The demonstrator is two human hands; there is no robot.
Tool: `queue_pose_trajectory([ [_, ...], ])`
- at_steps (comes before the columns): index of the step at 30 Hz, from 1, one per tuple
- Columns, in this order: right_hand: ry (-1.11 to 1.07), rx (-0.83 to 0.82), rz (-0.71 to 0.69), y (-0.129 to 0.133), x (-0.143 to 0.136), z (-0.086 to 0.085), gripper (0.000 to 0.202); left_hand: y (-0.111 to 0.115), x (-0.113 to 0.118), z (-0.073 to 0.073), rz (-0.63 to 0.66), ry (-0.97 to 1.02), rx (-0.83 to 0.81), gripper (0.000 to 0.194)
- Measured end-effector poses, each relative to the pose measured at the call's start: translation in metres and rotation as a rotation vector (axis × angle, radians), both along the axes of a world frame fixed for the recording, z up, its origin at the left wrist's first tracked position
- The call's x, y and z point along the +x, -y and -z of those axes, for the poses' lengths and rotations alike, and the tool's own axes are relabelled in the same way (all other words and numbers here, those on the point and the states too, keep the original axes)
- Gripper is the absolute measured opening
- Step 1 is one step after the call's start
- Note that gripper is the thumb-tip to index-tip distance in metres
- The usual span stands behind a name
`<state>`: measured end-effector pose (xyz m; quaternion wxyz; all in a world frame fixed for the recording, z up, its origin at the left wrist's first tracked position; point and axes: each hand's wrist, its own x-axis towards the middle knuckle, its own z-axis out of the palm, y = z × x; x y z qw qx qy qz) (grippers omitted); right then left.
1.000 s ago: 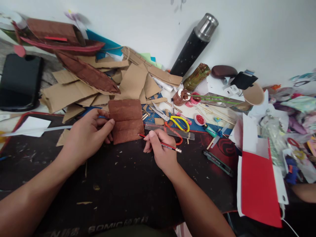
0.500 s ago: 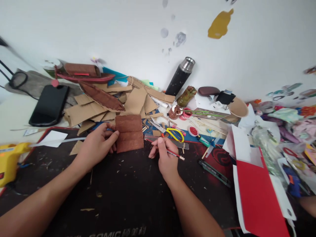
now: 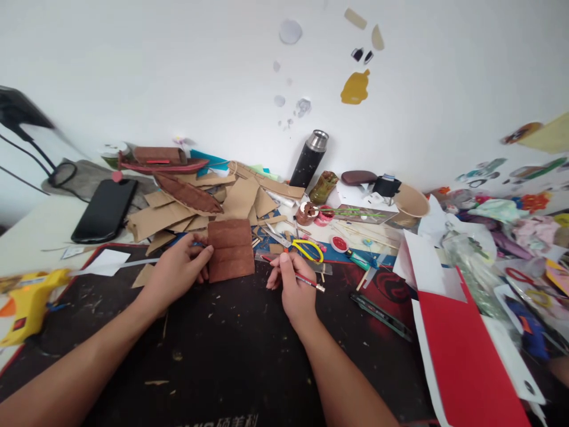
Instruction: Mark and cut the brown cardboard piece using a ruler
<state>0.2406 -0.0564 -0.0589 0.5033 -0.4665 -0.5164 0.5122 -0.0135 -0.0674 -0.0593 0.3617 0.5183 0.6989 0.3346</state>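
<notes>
Red-and-black wooden pencil (image 3: 310, 281) has moved its tip off the lower right edge of the brown, creased, square sheet (image 3: 231, 252) since one second ago; view also tilted up, more white wall (image 3: 178, 71) visible. Right hand (image 3: 297, 290) grips pencil between thumb and fingers, tip just right of sheet. Left hand (image 3: 180, 270) touches sheet's left edge, thumb and fingers slightly curled; can't tell if pinching. Sheet sits on black desk mat (image 3: 231, 356), between hands, just in front of tan cardboard scraps (image 3: 240, 198). Yellow-handled metal scissors (image 3: 297, 244) behind right hand.
</notes>
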Motion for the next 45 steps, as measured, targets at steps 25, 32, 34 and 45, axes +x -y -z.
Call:
queue_pose_trajectory([
  [25, 0.077, 0.134, -0.026, 0.0, 0.003, -0.002, 0.047, 0.002, 0.001, -0.003, 0.01, -0.003, 0.016, 0.037],
  [32, 0.123, 0.168, -0.043, -0.001, 0.005, -0.001, 0.047, 0.002, 0.001, -0.004, 0.005, 0.003, 0.011, 0.037],
  [34, 0.15, 0.194, -0.039, -0.001, 0.007, -0.001, 0.044, 0.002, 0.001, -0.004, 0.006, 0.007, 0.009, 0.038],
  [45, 0.539, 0.554, -0.232, -0.015, 0.038, -0.025, 0.022, 0.001, -0.001, 0.0, 0.011, 0.018, -0.001, 0.04],
])
